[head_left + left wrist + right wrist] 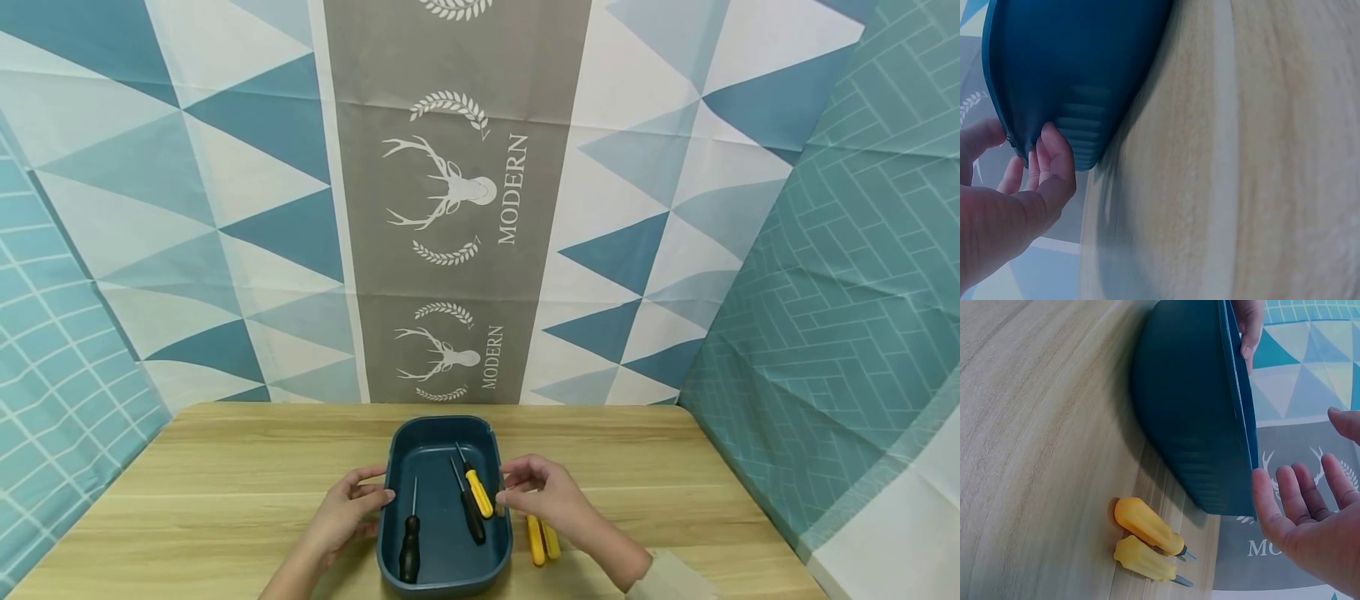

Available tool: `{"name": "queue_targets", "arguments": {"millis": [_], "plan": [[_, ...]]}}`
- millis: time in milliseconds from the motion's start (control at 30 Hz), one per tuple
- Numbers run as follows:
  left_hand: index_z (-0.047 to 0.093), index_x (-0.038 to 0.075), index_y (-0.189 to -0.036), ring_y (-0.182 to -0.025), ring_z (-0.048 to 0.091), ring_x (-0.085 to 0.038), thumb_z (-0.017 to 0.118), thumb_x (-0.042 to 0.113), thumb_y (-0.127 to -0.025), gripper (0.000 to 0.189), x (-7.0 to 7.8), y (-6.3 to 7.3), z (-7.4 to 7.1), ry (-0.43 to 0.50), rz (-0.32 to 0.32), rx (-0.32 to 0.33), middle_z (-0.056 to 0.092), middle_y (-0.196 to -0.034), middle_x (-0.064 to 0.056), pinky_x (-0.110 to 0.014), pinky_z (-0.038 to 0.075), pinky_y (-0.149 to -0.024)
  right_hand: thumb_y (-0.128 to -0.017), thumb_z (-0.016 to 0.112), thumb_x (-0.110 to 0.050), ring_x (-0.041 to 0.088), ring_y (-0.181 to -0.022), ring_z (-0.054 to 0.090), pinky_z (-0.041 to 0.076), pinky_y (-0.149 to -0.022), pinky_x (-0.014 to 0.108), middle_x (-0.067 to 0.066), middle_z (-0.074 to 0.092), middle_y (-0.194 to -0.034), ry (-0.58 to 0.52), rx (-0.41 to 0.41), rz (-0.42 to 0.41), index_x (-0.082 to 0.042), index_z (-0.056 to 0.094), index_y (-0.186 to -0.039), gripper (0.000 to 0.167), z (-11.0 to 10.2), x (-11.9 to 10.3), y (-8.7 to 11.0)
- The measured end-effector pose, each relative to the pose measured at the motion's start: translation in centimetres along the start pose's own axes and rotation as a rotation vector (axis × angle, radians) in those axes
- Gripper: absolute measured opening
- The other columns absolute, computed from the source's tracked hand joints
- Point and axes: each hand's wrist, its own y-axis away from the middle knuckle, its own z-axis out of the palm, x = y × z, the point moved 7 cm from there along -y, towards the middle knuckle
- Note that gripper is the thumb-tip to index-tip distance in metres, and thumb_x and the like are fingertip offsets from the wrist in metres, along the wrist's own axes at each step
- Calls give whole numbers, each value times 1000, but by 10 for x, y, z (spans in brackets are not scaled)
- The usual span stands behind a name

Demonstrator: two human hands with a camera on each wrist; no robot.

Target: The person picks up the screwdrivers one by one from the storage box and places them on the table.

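Note:
A dark blue box (pixel 444 575) lies on the table with screwdrivers inside. My left hand (pixel 345 510) pinches its left rim; in the left wrist view the fingers (pixel 1060 156) press the outer wall. A black-handled screwdriver (pixel 409 550) lies along the left side of the box. Further right are another black-handled screwdriver (pixel 471 512) and a yellow-handled one (pixel 478 493). My right hand (pixel 547 496) is at the right rim, holding nothing, its fingers spread and a fingertip beside the edge. Small yellowish-brown patch below the fingertips inside the box is unclear.
Two screwdrivers, one with an orange-yellow handle (pixel 1147 523) and one with a paler yellow handle (pixel 1144 559), lie on the wooden table (pixel 262 467) just right of the box. A patterned cloth (pixel 450 275) hangs behind the table's far edge.

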Motion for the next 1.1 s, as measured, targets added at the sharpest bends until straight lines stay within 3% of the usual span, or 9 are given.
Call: {"name": "queue_targets", "arguments": {"millis": [467, 900, 1100], "plan": [[46, 2, -131, -83, 62, -19, 64, 15, -87, 49, 1, 0, 0, -11, 13, -3, 59, -114, -19, -37, 54, -65, -82, 71, -27, 17, -88, 57, 56, -77, 36, 14, 59, -108, 3, -32, 14, -7, 58, -117, 42, 12, -1, -6], [47, 4, -131, -83, 62, -20, 65, 16, -86, 50, 2, 0, -1, -13, 8, -7, 60, -114, -19, -37, 54, -66, -80, 74, -23, 16, -84, 58, 57, -74, 34, 12, 61, -104, 15, -7, 54, -8, 59, -115, 41, 20, -5, -10], [47, 3, -131, -82, 62, -19, 65, 17, -86, 50, -1, -2, -1, -11, 6, -6, 60, -114, -19, -36, 54, -66, -80, 74, -23, 15, -84, 59, 57, -74, 35, 10, 60, -101, -1, -47, 22, -5, 58, -116, 43, 27, -7, -11]]}}
